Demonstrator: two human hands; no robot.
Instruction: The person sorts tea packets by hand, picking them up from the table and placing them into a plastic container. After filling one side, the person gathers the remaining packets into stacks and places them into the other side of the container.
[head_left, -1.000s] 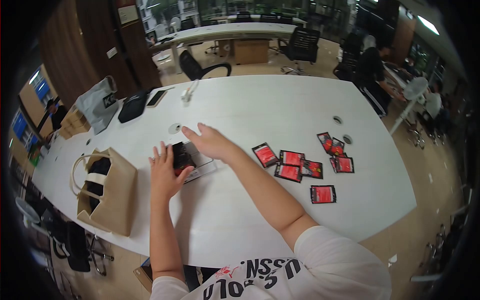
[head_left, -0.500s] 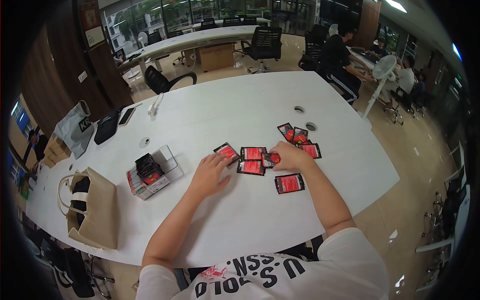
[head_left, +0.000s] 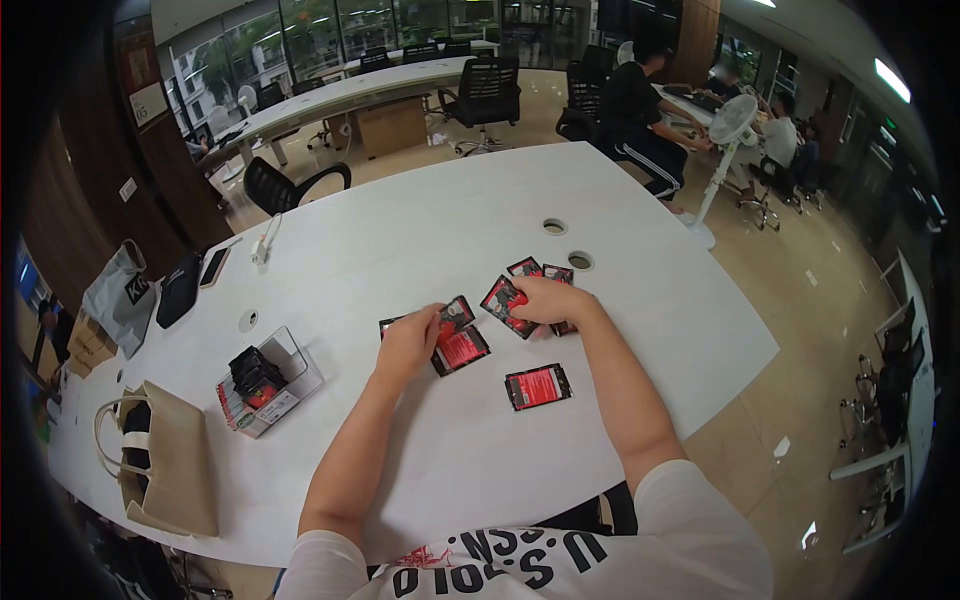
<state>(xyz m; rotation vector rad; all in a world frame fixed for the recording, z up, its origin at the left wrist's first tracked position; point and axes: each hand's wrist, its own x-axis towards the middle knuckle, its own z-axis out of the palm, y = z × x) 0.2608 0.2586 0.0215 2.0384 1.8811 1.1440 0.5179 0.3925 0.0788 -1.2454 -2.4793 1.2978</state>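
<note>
Left hand (head_left: 408,345): fingers bent, gripping a red-and-black packet (head_left: 456,313) left of the right hand, over the white surface (head_left: 400,230).
Packet beneath: a second red packet (head_left: 464,350) shows partly under the first, its lower corner toward the near edge; a dark corner pokes out on the hand's far side.
Right hand (head_left: 548,302): thumb and fingers gripping a tilted packet (head_left: 505,303), nearer the right edge of the surface than the left hand.
Packets behind: two more, a left one (head_left: 524,267) and a right one (head_left: 558,272), partly covered by the right hand on its far-edge side.
Lone packet: a single red one (head_left: 538,387) lies flat between the forearms, toward the near edge, well apart from the others.
Box: an open-topped carton (head_left: 280,408), loaded with dark packets (head_left: 255,375), stands toward the left end.
Bags: a beige tote (head_left: 185,460) stands at the near left corner; a grey bag (head_left: 115,300) and black pouch (head_left: 180,290) sit near the far left corner.
Far edge: a phone (head_left: 213,267) lies beside the pouch, a white plug (head_left: 260,250) just along from it.
Background: a person in black (head_left: 630,110) sits beyond the far right corner, near a white fan (head_left: 733,120).
</note>
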